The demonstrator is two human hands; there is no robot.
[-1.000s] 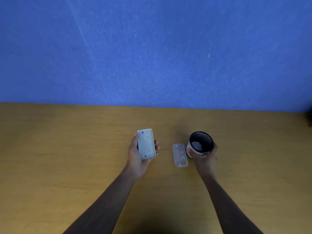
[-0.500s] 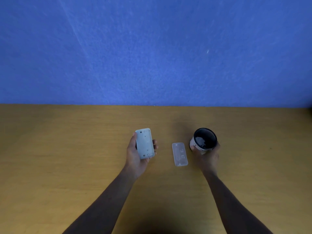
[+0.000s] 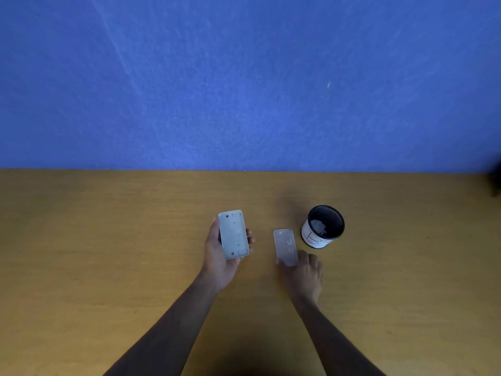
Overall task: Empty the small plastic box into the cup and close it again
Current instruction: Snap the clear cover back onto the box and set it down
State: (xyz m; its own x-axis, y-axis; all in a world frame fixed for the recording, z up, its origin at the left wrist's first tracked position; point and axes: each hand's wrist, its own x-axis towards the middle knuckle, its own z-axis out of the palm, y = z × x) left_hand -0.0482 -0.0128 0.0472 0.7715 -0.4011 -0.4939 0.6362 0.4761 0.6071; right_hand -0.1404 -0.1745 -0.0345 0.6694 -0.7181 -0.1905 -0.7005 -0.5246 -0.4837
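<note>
The box (image 3: 233,234) in my left hand (image 3: 217,256) is pale translucent grey with small dark dots. The lid (image 3: 285,247) is frosted clear. The cup (image 3: 322,226) is white outside with black line marks, black inside. The table (image 3: 108,240) is ochre wood grain, the wall (image 3: 244,77) blue.

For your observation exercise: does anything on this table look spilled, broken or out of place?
Nothing stands out. The cup stands upright, with no spill around it. The lid lies flat under the right hand's fingertips, and the left hand holds the box.

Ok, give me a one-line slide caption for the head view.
Left hand holds the plastic box; right hand touches the lid beside the cup.
</note>
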